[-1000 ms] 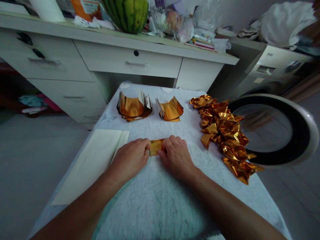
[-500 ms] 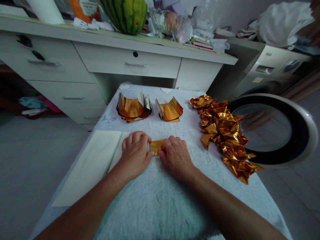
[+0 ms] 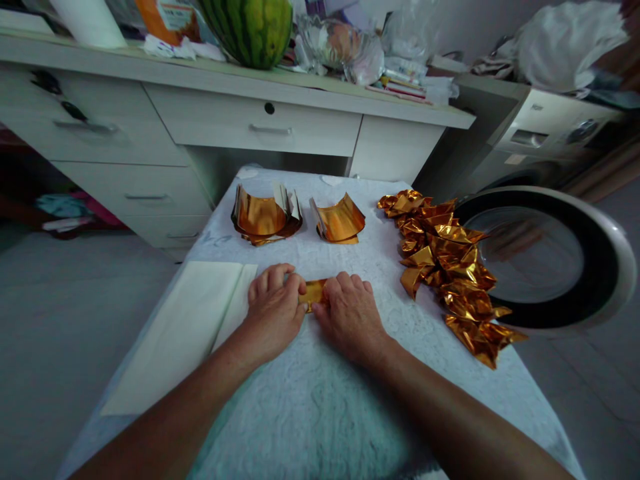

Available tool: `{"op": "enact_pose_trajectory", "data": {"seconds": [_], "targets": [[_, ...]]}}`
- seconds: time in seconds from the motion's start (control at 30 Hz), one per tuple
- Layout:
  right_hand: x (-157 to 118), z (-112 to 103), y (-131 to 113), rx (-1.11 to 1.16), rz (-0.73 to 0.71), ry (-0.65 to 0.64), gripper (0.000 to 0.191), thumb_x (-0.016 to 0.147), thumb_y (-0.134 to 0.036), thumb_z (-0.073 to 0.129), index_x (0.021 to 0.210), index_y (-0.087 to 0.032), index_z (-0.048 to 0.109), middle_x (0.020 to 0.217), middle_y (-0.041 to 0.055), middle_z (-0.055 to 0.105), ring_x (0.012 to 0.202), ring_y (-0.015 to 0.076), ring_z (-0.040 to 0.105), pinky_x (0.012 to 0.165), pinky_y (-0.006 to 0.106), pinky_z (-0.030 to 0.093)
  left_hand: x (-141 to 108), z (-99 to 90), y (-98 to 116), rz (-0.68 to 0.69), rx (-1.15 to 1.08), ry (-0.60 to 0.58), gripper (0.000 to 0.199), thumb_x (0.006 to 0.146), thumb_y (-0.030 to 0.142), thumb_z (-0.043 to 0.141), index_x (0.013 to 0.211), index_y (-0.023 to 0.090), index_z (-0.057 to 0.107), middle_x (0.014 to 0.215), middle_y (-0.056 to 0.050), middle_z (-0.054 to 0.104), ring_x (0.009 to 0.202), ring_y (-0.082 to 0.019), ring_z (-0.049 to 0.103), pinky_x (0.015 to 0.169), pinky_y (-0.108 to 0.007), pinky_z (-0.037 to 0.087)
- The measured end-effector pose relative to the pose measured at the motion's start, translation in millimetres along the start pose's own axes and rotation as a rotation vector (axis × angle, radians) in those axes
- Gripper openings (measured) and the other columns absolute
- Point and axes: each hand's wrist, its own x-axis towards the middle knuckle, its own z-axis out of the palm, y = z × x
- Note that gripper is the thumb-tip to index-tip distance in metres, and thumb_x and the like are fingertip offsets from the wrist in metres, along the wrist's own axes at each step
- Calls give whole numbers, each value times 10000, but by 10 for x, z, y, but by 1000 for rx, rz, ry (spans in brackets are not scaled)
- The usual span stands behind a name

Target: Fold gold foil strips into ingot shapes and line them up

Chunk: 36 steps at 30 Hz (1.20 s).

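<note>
Gold strip (image 3: 315,293): flat on the cloth-covered table (image 3: 320,420), centred in front of you, one end in each hand. Your right hand (image 3: 353,310) was clamped on the right end, fingers curled over the top, thumb at the near edge. Your left hand (image 3: 274,307) had forefinger and thumb at the left end, other fingers bent and slightly apart; couldn't tell if those two were pinching it or just pressing.

Progress, my read: part-way. Done side looked to be the heap of folded gold pieces (image 3: 445,253), running down the table's right edge, just beside the washer door (image 3: 595,267). Pieces overlapped, so no count.

Left side: two stacks of curved gold sheets at the far end, larger stack (image 3: 260,215) on the left, smaller stack (image 3: 343,220) on the right, apart from each other. Both looked unfolded, so a fair amount remained. Couldn't count sheets either.

Strip itself looked mid-fold: narrow and flat, not yet shaped like the heap. Layer count hidden by your fingers. White paper (image 3: 175,333) lay at your left, partly behind your left forearm; neither hand was gripping it.
</note>
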Motion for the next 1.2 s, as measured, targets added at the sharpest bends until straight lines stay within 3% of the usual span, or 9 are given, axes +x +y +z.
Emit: {"op": "enact_pose_trajectory", "data": {"seconds": [0.13, 0.4, 0.8, 0.97, 1.2], "targets": [[9, 0, -30, 0, 30, 2, 305, 909, -495, 547, 942, -193, 578, 959, 76, 596, 933, 272, 525, 802, 404, 379, 0, -3, 2, 5, 7, -21, 47, 851, 209, 555, 894, 196, 570, 1305, -127, 472, 1266, -323, 388, 1046, -504, 335], [3, -45, 27, 73, 82, -17, 196, 879, -361, 581, 997, -208, 548, 1003, 67, 600, 942, 262, 521, 810, 394, 364, -23, 13, -14, 29, 27, -9, 40, 859, 218, 557, 890, 212, 582, 1323, -108, 472, 1262, -317, 388, 1029, -505, 338], [-36, -140, 481, 92, 196, -52, 338, 852, -354, 619, 1152, -231, 521, 1112, 87, 594, 1032, 289, 527, 841, 395, 353, -43, -51, 41, 19, 38, -7, 72, 848, 176, 547, 869, 225, 596, 1294, -100, 497, 1268, -321, 391, 1014, -518, 334], [-14, -136, 579, 112, 202, -86, 370, 840, -352, 632, 1165, -222, 513, 1113, 86, 603, 1041, 289, 537, 827, 389, 357, -46, -43, 40, 33, 42, 28, 81, 831, 164, 575, 872, 223, 613, 1268, -104, 509, 1226, -323, 419, 984, -511, 350], [3, -141, 618, 132, 174, -120, 338, 844, -289, 613, 1163, -231, 517, 1104, 77, 601, 1016, 268, 539, 812, 365, 354, -55, -13, 49, 169, 106, 135, 155, 849, 154, 627, 867, 290, 699, 1163, -60, 561, 1111, -296, 432, 1012, -544, 300]]}}
